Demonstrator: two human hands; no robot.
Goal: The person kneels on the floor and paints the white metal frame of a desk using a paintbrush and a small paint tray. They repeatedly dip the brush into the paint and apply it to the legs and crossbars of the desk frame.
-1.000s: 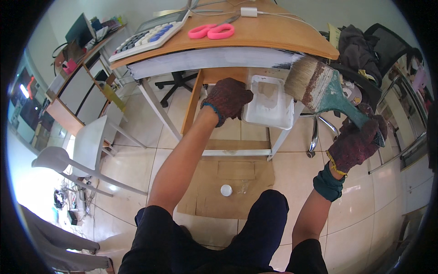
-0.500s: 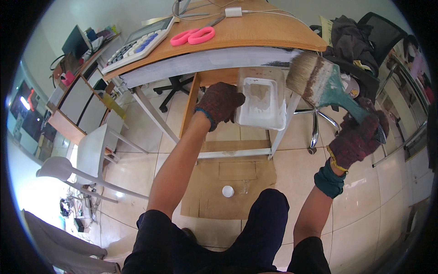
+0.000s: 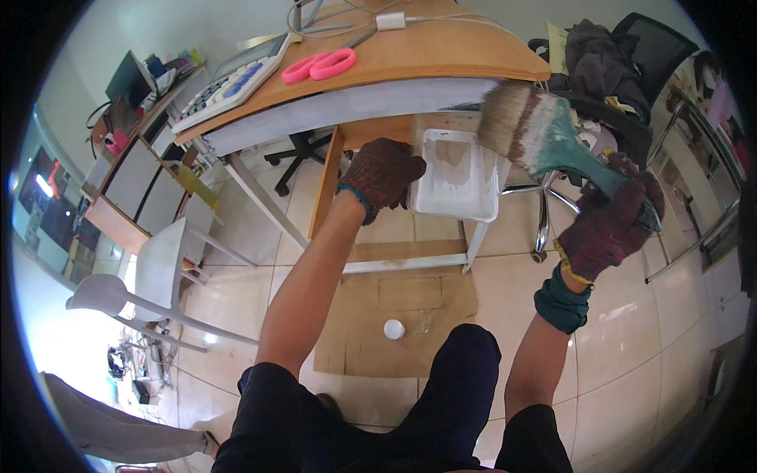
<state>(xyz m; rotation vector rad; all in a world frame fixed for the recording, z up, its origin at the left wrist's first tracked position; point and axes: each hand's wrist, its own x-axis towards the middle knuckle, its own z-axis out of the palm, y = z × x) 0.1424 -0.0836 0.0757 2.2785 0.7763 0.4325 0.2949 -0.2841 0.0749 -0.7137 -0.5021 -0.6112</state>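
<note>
A dark maroon knitted glove covers my left hand (image 3: 384, 177), closed on the rim of a white plastic tub (image 3: 479, 206). Pale paint coats the inside of the tub, which I hold below the desk's front edge. On the right, my gloved right hand (image 3: 611, 213) grips a wide paintbrush (image 3: 572, 150) by its teal handle. Its bristles point left, beside the right end of the desk's front panel (image 3: 347, 109). That panel is coated greyish white, with a dark streak near the bristles. Whether the bristles touch it I cannot tell.
On the wooden desk (image 3: 441, 47) lie pink-handled scissors (image 3: 319, 65), a keyboard (image 3: 229, 91) and a white adapter with cables (image 3: 390, 21). Cardboard (image 3: 394, 347) with a white cap (image 3: 393, 329) covers floor below. A white chair (image 3: 162, 252) stands left, a black office chair (image 3: 662, 59) right. Another person's leg (image 3: 126, 426) shows lower left.
The brush has shifted slightly left along the panel with my right hand. The tub stays in my left hand, tipped a little differently. The other person's leg has moved.
</note>
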